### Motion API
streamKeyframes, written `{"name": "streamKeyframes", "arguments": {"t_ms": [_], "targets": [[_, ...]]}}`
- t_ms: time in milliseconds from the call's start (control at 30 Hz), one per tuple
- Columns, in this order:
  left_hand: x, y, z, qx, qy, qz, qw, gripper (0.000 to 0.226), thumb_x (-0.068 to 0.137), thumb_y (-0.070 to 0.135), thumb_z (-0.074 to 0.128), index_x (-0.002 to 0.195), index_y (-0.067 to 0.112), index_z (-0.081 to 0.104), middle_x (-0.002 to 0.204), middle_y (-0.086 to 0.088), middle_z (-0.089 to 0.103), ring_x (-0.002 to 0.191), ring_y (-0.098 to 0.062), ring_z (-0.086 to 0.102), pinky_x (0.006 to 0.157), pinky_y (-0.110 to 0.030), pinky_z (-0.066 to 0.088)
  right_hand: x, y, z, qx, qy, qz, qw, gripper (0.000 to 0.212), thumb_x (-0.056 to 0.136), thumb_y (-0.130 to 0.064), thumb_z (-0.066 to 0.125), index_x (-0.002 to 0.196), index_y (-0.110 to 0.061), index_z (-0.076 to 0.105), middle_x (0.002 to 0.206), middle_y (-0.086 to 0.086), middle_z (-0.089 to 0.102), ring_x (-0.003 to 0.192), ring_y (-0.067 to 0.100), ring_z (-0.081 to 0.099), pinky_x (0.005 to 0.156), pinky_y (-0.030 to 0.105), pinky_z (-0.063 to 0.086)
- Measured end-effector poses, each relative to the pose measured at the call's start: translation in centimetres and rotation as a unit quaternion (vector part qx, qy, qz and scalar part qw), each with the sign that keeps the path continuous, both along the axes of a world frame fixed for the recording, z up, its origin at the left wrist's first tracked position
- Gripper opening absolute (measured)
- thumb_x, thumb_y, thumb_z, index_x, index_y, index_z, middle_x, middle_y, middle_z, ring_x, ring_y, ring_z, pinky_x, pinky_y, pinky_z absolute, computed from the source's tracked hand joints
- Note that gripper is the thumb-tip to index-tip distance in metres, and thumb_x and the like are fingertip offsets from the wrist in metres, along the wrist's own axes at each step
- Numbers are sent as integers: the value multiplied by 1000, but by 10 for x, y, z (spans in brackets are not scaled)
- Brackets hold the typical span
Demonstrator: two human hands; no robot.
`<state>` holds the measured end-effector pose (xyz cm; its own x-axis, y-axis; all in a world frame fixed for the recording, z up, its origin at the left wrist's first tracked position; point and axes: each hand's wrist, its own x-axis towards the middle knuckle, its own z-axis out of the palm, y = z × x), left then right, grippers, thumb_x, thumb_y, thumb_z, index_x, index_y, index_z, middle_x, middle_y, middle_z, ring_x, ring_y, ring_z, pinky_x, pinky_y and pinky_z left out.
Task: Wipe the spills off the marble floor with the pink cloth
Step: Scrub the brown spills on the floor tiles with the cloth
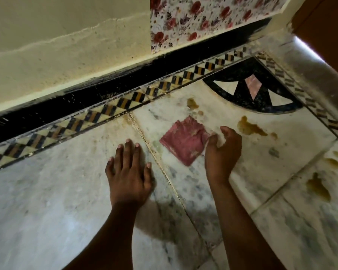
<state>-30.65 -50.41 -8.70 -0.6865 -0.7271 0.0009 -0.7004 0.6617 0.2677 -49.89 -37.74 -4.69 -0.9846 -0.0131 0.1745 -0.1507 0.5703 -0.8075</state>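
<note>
**Pink cloth on the floor, right grip just at its edge**

So the pink cloth (183,140) lies flat on the marble floor (47,201), folded into a rough square, turned like a diamond. The right hand (221,152) sits just beside its right corner, grip half open with curled fingers, thumb touching or almost touching the cloth edge; can't tell if it's actually got hold of it. The left hand (128,172) is spread flat, palm down on the floor, left of the cloth and apart from it, holding nothing. Brownish spills (250,127) lie to the right of the right hand, one more above the cloth (192,103), and a few near the right edge (318,187). A checkered border strip (105,112) runs along the wall.
</note>
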Motion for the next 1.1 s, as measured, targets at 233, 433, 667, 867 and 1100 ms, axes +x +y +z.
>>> {"name": "streamKeyframes", "arguments": {"t_ms": [233,433,667,867,1100], "targets": [[1,1,-1,-17,8,-3,1000,70,108,53,27,170,20,30,181,-7,19,167,-30,17,129,-52,17,20,-31,-53,334,58,224,914,72,104,-55,30,167,-18,33,176,9,28,163,32,24,127,57,24],[1,1,-4,-17,11,2,1000,70,108,51,30,170,20,30,181,-7,19,167,-29,17,128,-53,18,-68,-99,-47,371,-103,140,912,77,102,-68,20,169,-40,-5,180,9,-12,165,38,-12,126,71,-5],[0,-1,-4,-27,-13,2,1000,71,107,52,28,170,20,28,182,-6,15,168,-29,16,127,-55,21,-14,-38,-39,380,15,368,848,69,104,-75,22,164,-56,-6,179,-1,-17,164,34,-18,129,63,-7],[0,0,-6,-21,-17,-1,1000,71,107,52,31,171,21,27,182,-6,15,168,-29,14,128,-54,19,-87,-91,-40,338,-139,119,923,73,103,-71,20,168,-46,-4,178,13,-18,162,43,-19,127,67,-11],[0,0,-7,-28,-24,3,999,71,108,53,28,171,22,26,182,-5,15,168,-27,14,127,-53,19,-19,-110,-39,369,17,421,829,66,106,-70,17,165,-52,-7,178,2,-21,163,37,-21,128,70,-2]]}}
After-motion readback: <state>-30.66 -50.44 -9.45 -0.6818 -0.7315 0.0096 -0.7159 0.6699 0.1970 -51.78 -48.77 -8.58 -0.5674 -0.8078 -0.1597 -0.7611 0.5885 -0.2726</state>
